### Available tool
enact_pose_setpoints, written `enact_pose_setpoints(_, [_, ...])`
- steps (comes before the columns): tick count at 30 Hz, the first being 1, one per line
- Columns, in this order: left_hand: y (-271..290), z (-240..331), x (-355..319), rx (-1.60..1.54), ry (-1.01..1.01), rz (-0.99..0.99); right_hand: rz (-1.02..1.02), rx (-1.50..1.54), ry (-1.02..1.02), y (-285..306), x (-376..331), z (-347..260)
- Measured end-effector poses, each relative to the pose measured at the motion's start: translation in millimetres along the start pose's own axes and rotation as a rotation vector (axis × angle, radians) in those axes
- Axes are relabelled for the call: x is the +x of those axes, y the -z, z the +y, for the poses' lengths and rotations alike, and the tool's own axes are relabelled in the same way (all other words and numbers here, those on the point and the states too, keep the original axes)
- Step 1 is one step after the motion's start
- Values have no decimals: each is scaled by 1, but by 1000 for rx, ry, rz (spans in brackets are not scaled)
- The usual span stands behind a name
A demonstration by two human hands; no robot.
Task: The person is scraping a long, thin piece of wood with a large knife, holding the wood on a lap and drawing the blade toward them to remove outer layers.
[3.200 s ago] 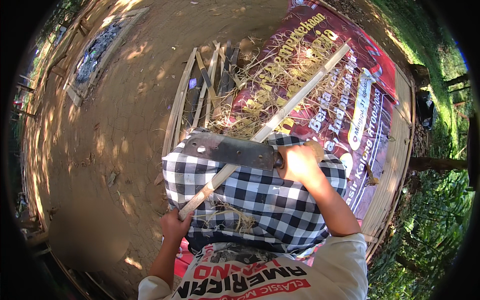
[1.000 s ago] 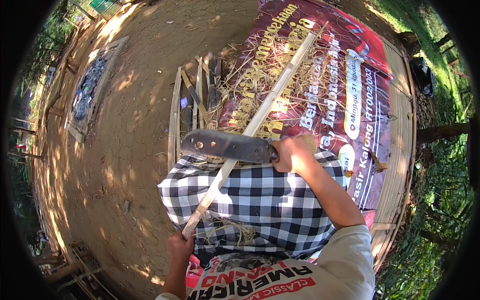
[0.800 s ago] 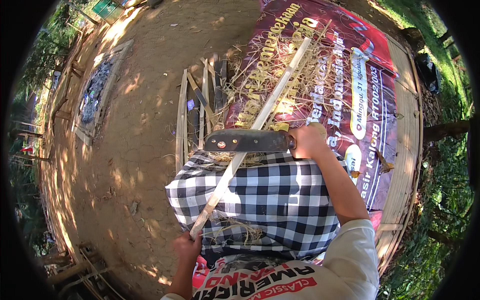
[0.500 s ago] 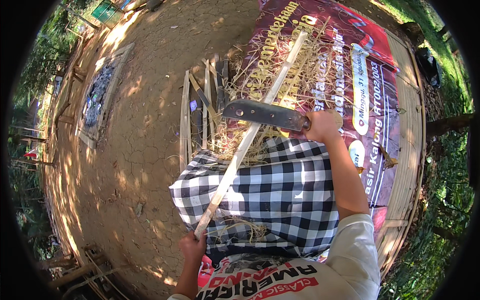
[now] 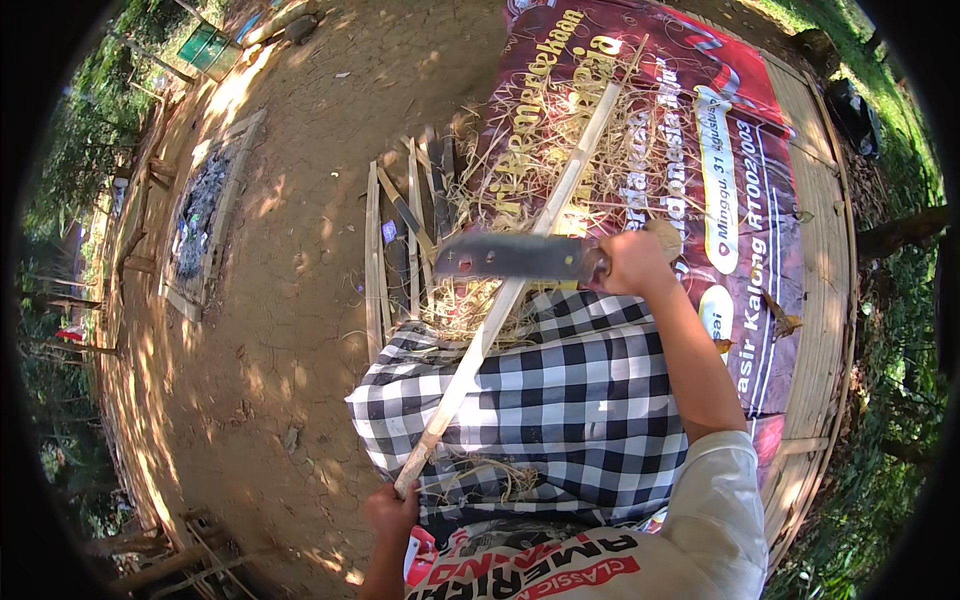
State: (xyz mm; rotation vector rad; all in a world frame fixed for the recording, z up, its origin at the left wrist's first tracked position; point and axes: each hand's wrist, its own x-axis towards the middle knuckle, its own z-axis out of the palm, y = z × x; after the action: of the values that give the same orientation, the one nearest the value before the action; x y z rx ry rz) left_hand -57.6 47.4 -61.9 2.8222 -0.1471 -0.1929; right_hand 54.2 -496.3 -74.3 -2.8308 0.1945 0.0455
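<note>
My right hand is wrapped round the handle of a machete with a broad dark blade. The blade lies across a long pale wooden strip and points left, slightly blurred. My left hand grips the strip's near end. From there the strip slants up and to the right, over the black-and-white checked cloth on my lap, to the shavings at the far end. Thin curled shavings lie scattered beyond my lap, and a few rest on the cloth.
A dark red printed banner covers a bamboo platform. Several wooden strips lean at the platform's left edge. On the cracked dirt ground, a framed ash pit lies left. A green container stands far left.
The machete and my right hand have come a little closer to me along the strip. My left hand still holds the near end.
</note>
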Motion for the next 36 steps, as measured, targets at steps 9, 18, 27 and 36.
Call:
enact_pose_setpoints(9, [-13,-10,1,-51,4,-8,11,154,31,-4,-9,-31])
enact_pose_setpoints(18, [-2,6,13,43,-6,-15,210,192,-147,-25,0,16])
enact_pose_setpoints(27, [6,10,6,59,25,-32,152,44,-148,-16,13,33])
enact_pose_setpoints(36, [-17,-23,3,-70,11,-15,206,321,5,-12,-2,-25])
